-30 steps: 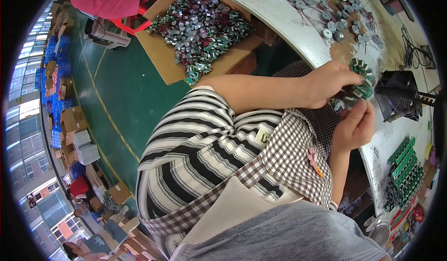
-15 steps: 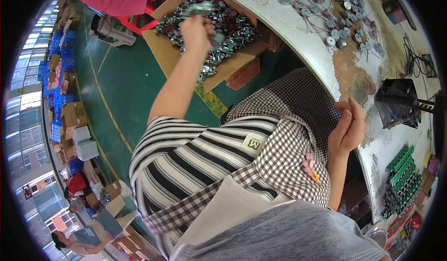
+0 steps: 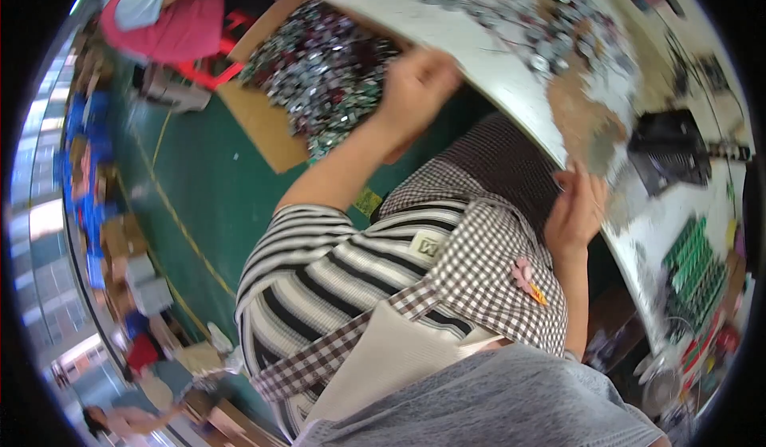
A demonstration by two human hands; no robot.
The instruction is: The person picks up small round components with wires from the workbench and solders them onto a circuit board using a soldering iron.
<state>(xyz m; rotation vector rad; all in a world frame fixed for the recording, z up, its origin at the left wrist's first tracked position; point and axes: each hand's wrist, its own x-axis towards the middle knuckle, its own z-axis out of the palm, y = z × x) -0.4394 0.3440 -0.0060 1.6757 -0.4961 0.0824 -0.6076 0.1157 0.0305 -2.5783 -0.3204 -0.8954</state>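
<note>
My left hand (image 3: 419, 88) is above the near right side of an open cardboard box (image 3: 259, 128), close to the white table's edge. Its fingers are bent and smeared by motion; no object shows in them. Heaped in the box are many small metal parts with green boards (image 3: 319, 72). My right hand (image 3: 576, 208) is at the table's edge, fingers curled and thumb drawn toward the index finger. Whatever its fingertips may hold is too small to make out. Beyond it, a worn brown patch (image 3: 586, 116) marks the white table (image 3: 487, 44).
Small round metal motors with thin wires (image 3: 550, 24) are spread across the far tabletop. A black fan unit (image 3: 670, 148) stands to the right, with green circuit boards (image 3: 694, 267) nearer. Another person in pink (image 3: 179, 24) is at the far left. Boxes and blue crates (image 3: 96, 184) line the left.
My left hand has moved right from over the box's heap to beside the table edge; the blurred green and silver thing near it no longer shows there. My right hand's fingers have curled more.
</note>
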